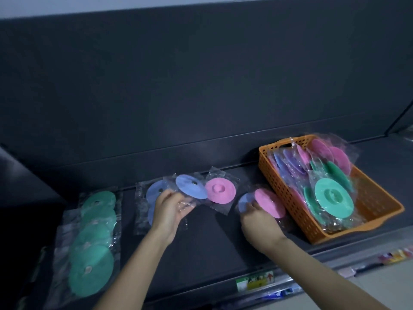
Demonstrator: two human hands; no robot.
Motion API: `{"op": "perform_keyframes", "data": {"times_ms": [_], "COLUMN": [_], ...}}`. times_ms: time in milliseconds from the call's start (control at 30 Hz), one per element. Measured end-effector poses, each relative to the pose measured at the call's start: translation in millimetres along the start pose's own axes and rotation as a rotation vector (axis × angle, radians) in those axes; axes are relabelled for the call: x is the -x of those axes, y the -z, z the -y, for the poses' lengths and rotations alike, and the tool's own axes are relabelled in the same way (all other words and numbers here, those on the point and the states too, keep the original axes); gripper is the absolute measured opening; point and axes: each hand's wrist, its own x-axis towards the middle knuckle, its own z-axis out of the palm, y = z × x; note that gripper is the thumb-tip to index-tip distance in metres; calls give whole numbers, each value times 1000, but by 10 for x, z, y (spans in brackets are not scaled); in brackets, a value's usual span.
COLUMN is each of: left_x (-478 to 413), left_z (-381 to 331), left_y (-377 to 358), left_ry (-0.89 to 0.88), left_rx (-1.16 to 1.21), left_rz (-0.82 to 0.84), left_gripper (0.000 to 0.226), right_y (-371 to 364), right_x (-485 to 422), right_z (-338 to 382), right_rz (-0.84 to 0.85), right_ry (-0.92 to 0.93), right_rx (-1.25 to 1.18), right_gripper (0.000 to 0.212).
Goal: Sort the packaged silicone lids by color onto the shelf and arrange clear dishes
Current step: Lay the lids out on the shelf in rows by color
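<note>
On the dark shelf (212, 249) a row of green packaged lids (93, 238) lies at the left. A small pile of blue lids (153, 193) lies in the middle. My left hand (169, 211) grips the wrappers of a blue lid (191, 186) and a pink lid (220, 190), held just above the shelf. My right hand (259, 222) holds a pink lid (269, 203) and a blue lid (244, 201) next to the orange basket (295, 211). The basket holds several wrapped lids, with a green lid (334, 198) on top.
The shelf's dark back panel rises behind everything. A price label strip (254, 284) runs along the front edge. Coloured goods (395, 256) show on a lower shelf at the right. A dark side wall stands at the far left.
</note>
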Motion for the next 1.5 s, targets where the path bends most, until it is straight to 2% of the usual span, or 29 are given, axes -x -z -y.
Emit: {"op": "perform_keyframes", "data": {"times_ms": [67, 167, 233, 300, 433, 500, 567, 633, 700, 767, 833, 900, 933, 1000, 1067, 1167, 1333, 1400, 1500], "left_x": [98, 200, 226, 209, 191, 203, 217, 224, 228, 251, 279, 296, 297, 317, 351, 373, 270, 202, 86], "left_z": [-24, -30, 12, 86, 175, 187, 204, 254, 312, 314, 281, 240, 232, 219, 203, 218, 291, 282, 282], "left_y": [112, 253, 326, 380, 382, 355, 357, 405, 462, 492, 525, 611, 674, 816, 935, 1053, 1186, 1222, 1258], "left_ry": [13, 29, 37, 43, 66, 83, 121, 142, 116, 78, 61, 72, 80, 92, 99, 100, -61, -125, -208], "left_rx": [32, 78, 106, 124, 110, 113, 154, 136, 44, -35, -47, -48, -49, -78, -148, -281, -732, -951, -1122], "left_rz": [-5, 21, 31, 21, 29, 20, 4, 9, -21, -65, -92, -104, -99, -68, -35, -26, -178, -243, -248], "left_gripper": [26, 22, 20, 20, 24, 23, 19, 8, 15, 18, 22, 23, 24, 25, 26, 28, 17, 18, 25], "right_y": [51, 136, 258, 379, 380, 254, 94, -11, -55, -38, -9, 13, 14, 37, 42, -29, -133, -82, -80], "right_x": [-13, -26, -25, -53, -42, 21, 57, 78, 82, 85, 48, -38, -89, -172, -232, -292, -374, -394, -464], "right_z": [-33, -57, -17, 113, 551, 776, 927, 993, 993, 955, 891, 807, 771, 744, 781, 906, 1065, 1089, 1120], "right_rz": [-161, -364, -463, -506, -415, -300, -211, -144, -87, -87, -207, -320, -300, -147, 35, 177, 106, 97, 140], "right_ry": [-19, -305, -350, -320, -88, 115, 315, 412, 461, 424, 258, 65, -19, -166, -261, -306, -334, -291, -247], "right_rx": [-75, -522, -788, -903, -962, -949, -909, -857, -836, -886, -947, -940, -945, -1016, -1221, -1374, -1177, -1092, -1051], "right_gripper": [11, 24, 19, 15, 22, 25, 19, 19, 23, 22, 17, 23, 23, 21, 21, 18, 17, 16, 26]}}
